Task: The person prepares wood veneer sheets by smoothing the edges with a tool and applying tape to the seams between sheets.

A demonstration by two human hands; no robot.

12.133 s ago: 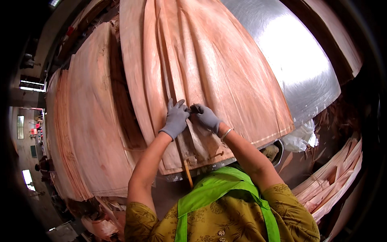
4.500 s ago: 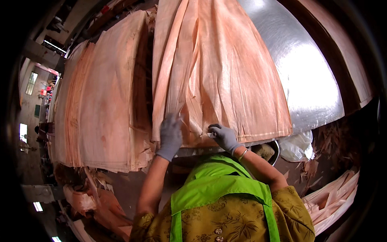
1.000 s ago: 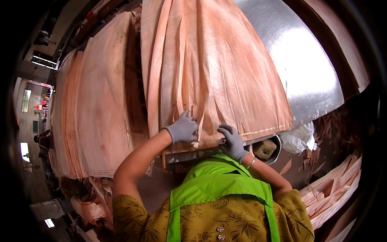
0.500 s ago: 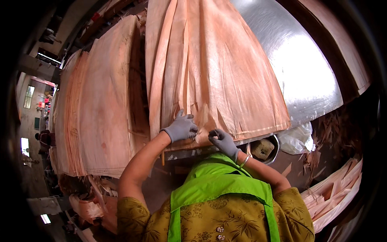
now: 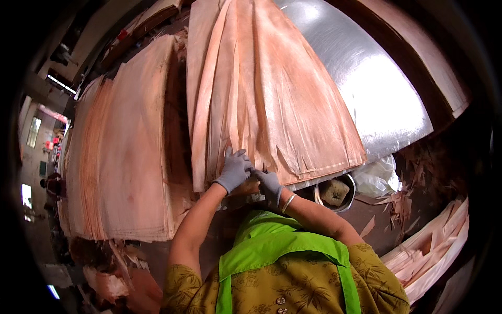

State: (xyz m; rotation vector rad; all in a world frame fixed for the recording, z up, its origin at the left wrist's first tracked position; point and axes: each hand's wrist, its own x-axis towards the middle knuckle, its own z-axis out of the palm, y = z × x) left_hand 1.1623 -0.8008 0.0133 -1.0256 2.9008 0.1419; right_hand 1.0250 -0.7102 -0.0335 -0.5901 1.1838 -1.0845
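A large, thin sheet of reddish wood veneer (image 5: 303,115) lies before me, with long folds running away from me and a torn, split near edge. On its lower left part rests my left hand (image 5: 235,171) in a grey glove, palm down, fingers spread over the folds. My right hand (image 5: 270,187), also gloved in grey, is at the near edge. Its fingers are drawn together and their tips meet my left hand's fingers. Whatever lies between them is hidden.
Under the sheet shows a shiny metal tabletop (image 5: 381,89). Stacked veneer (image 5: 130,141) stands at the left. By the table's near edge sit a metal bowl (image 5: 351,201) with a brownish block (image 5: 333,192) and a clear plastic bag (image 5: 377,177). Veneer scraps (image 5: 431,243) lie at the lower right.
My right hand has moved left to meet my left hand. The torn gap at the sheet's near edge looks narrower. The whole view has shifted a little.
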